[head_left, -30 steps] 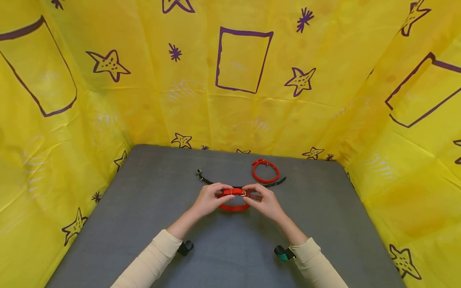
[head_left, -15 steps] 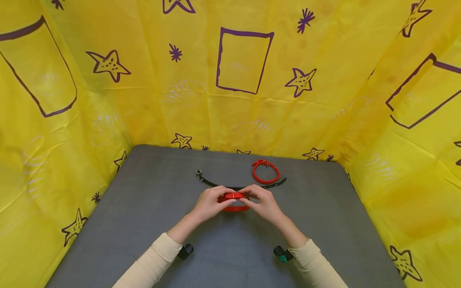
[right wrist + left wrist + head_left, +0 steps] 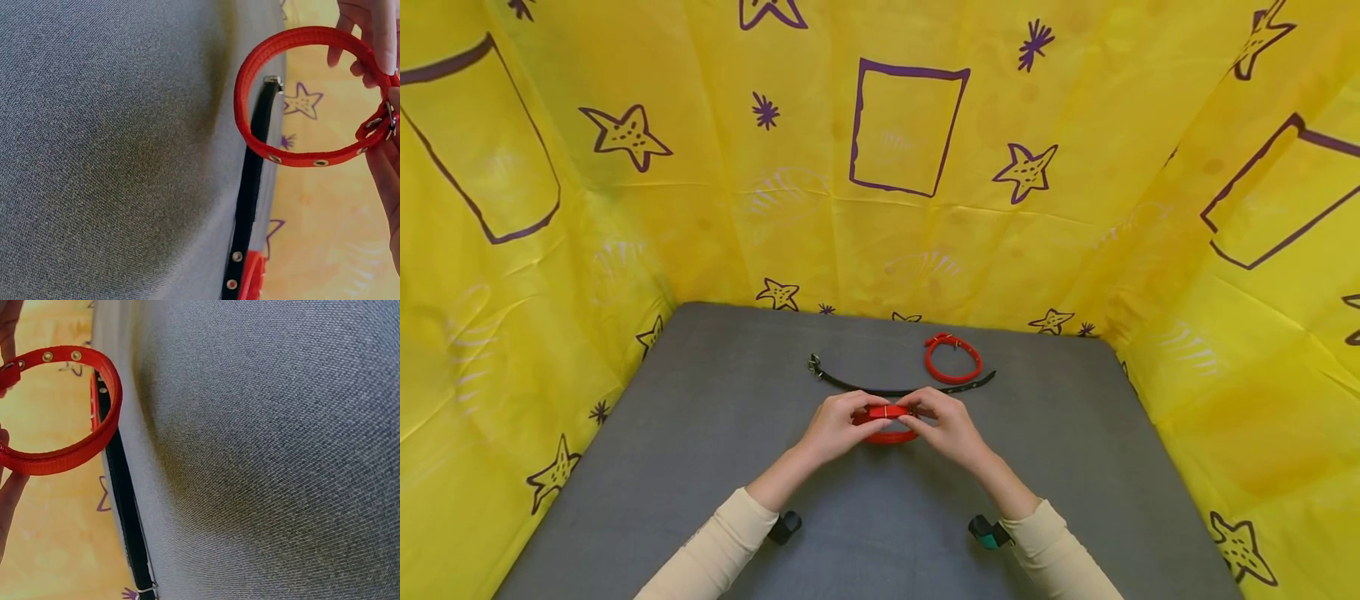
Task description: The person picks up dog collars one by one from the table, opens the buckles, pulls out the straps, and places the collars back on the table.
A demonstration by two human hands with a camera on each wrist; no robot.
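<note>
A red collar (image 3: 891,437) with metal eyelets and a buckle forms a closed loop, held up between both hands above the grey table. My left hand (image 3: 842,427) pinches its strap on the left, thumb below and fingers above. On the buckle side, my right hand (image 3: 946,423) pinches the same collar. In the right wrist view the buckle (image 3: 390,119) sits at the fingers, with the strap end through it. The left wrist view shows the loop (image 3: 103,434) hanging toward the table, its eyelets along one side.
Behind the hands a black collar (image 3: 865,390) lies stretched out on the grey table (image 3: 722,400), buckle end to the left. A second red collar (image 3: 953,379), looped, lies beyond it to the right. Yellow patterned cloth (image 3: 805,233) walls the table's back and sides.
The hands have drawn slightly closer together and lower with the red collar. The right fingers now cover the buckle, which showed in the head view a second ago.
</note>
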